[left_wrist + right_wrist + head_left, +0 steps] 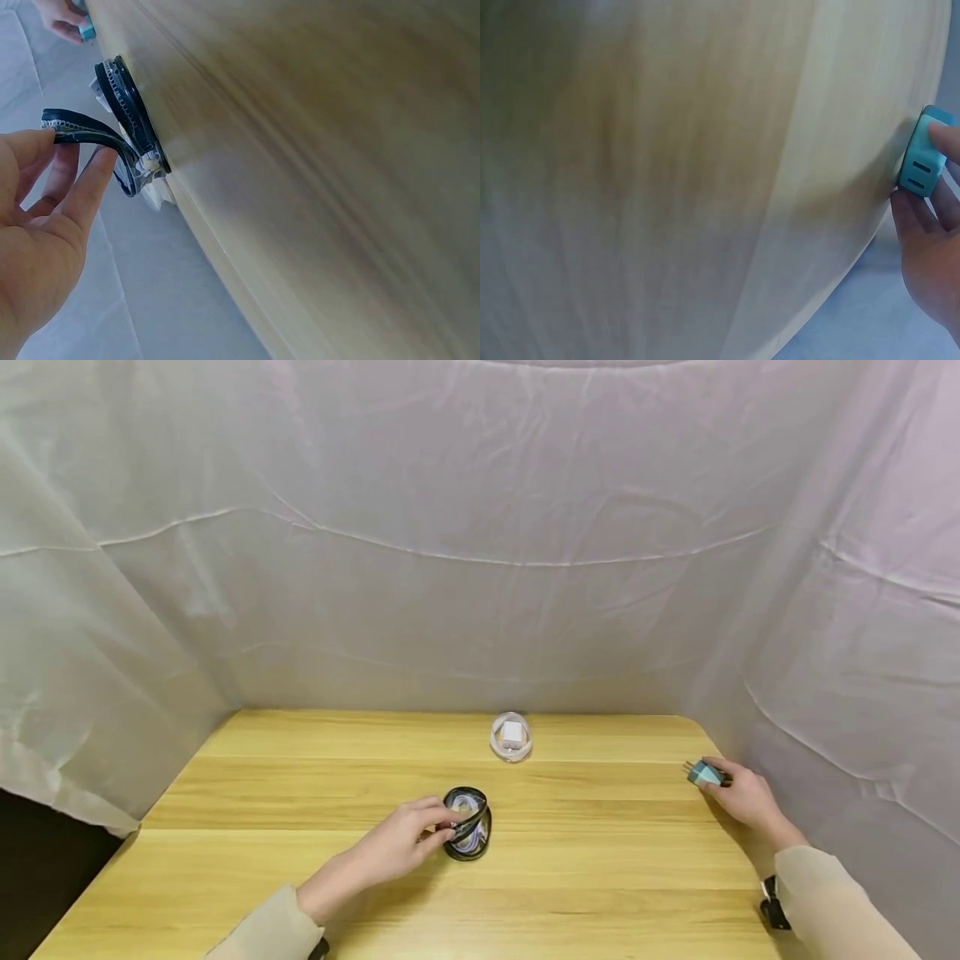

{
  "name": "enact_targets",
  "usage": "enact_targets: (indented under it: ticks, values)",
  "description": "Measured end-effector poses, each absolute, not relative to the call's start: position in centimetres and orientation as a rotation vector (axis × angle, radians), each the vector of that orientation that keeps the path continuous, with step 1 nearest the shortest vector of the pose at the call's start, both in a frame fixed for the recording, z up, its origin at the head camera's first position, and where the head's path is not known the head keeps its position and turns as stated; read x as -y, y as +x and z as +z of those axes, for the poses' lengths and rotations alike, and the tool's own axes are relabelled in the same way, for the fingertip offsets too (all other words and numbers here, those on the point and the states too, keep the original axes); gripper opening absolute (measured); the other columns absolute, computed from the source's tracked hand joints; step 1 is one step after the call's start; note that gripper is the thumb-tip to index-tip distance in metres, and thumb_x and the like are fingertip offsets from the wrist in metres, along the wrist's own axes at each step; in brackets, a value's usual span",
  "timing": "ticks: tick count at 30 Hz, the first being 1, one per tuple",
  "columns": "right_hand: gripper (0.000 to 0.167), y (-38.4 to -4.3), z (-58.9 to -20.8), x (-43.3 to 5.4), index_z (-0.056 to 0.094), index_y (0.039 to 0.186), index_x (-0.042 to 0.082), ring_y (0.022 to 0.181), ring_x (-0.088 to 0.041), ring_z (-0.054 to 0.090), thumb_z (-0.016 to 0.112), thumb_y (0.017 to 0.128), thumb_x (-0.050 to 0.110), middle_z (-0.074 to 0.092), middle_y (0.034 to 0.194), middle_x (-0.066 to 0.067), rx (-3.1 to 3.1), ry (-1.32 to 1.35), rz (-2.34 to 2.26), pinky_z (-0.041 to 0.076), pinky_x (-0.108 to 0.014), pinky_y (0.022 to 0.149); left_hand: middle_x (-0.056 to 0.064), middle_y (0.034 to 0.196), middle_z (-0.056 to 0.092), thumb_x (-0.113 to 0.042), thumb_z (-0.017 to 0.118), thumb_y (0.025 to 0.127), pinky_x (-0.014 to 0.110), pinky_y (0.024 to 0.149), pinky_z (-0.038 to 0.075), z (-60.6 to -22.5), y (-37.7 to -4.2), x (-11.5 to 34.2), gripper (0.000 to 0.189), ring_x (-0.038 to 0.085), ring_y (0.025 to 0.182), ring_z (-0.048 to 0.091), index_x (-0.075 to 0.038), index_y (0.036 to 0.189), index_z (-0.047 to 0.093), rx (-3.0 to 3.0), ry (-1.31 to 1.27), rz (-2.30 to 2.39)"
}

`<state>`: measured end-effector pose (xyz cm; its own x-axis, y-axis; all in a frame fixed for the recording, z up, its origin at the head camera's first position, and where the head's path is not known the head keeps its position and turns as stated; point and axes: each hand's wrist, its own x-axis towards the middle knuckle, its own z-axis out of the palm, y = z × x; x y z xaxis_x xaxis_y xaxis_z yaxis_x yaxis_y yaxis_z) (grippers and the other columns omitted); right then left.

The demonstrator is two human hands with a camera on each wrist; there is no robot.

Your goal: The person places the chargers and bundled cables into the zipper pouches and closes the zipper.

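Observation:
A small clear pouch (pixel 468 847) with a black zippered rim lies on the table, a coiled pale cable (pixel 465 808) inside it. My left hand (pixel 408 837) pinches the pouch's zippered edge between thumb and fingers. In the left wrist view that black edge (pixel 82 127) is lifted and bent away from the rest of the pouch. At the table's right side, my right hand (pixel 746 795) grips a teal plug charger (pixel 705 772), its metal prongs pointing left. The right wrist view shows two slots in the charger's face (pixel 922 161), with thumb and fingers on either side.
Toward the back of the wooden table (pixel 315 777) lies a coiled white cable (pixel 495 745) with a white charger block (pixel 513 733) in its middle. Grey cloth (pixel 450 627) hangs behind the table and along both sides.

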<state>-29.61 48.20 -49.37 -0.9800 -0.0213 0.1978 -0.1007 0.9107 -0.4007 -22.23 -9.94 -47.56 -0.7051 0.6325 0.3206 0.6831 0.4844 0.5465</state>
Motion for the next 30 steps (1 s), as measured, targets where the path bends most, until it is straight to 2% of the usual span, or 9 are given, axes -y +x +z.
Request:
enact_targets:
  ticks: [7, 12, 19, 26, 30]
  values:
    - [0.052, -29.3, -49.4, -47.6, 0.056, 0.14, -0.008, 0.101, -0.052, 0.063, 0.07, 0.098, 0.02, 0.06, 0.125, -0.043, 2.874, 0.093, 0.629, 0.053, -0.063, 0.082, 0.002, 0.116, 0.07, -0.007, 0.067, 0.1, 0.026, 0.085, 0.06, -47.2, -22.2, 9.9, 0.031, 0.008, 0.097, 0.064, -0.003, 0.131, 0.069, 2.641, -1.17, -1.016]
    - [0.051, -29.1, -49.8, -46.6, 0.057, 0.14, -0.008, 0.103, -0.051, 0.064, 0.07, 0.098, 0.02, 0.06, 0.127, -0.041, 2.845, 0.115, 0.663, 0.055, -0.061, 0.082, 0.0, 0.113, 0.069, -0.007, 0.067, 0.1, 0.024, 0.082, 0.059, -47.2, -22.1, 9.8, 0.031, 0.007, 0.094, 0.063, -0.005, 0.131, 0.07, 2.647, -1.162, -1.03]
    - [0.051, -28.9, -49.6, -43.9, 0.057, 0.141, -0.008, 0.106, -0.046, 0.068, 0.072, 0.097, 0.015, 0.062, 0.128, -0.037, 2.789, 0.183, 0.778, 0.059, -0.043, 0.078, -0.001, 0.106, 0.067, -0.006, 0.067, 0.1, 0.02, 0.073, 0.055, -47.3, -22.1, 9.9, 0.031, 0.003, 0.087, 0.058, -0.005, 0.131, 0.07, 2.651, -1.153, -1.048]
    - [0.053, -28.2, -48.3, -40.6, 0.053, 0.145, -0.007, 0.114, -0.054, 0.064, 0.07, 0.1, 0.013, 0.054, 0.138, -0.04, 2.745, 0.229, 0.95, 0.06, -0.055, 0.089, -0.002, 0.105, 0.067, -0.007, 0.067, 0.1, 0.019, 0.07, 0.055, -47.5, -22.2, 10.0, 0.031, 0.003, 0.086, 0.057, -0.006, 0.131, 0.07, 2.644, -1.153, -1.062]
    - [0.053, -27.9, -47.7, -38.8, 0.054, 0.145, -0.006, 0.114, -0.053, 0.065, 0.071, 0.1, 0.014, 0.056, 0.137, -0.038, 2.707, 0.271, 0.994, 0.06, -0.053, 0.09, -0.004, 0.105, 0.066, -0.008, 0.068, 0.1, 0.019, 0.07, 0.055, -47.6, -22.3, 10.0, 0.032, 0.002, 0.086, 0.057, -0.006, 0.132, 0.07, 2.644, -1.147, -1.055]
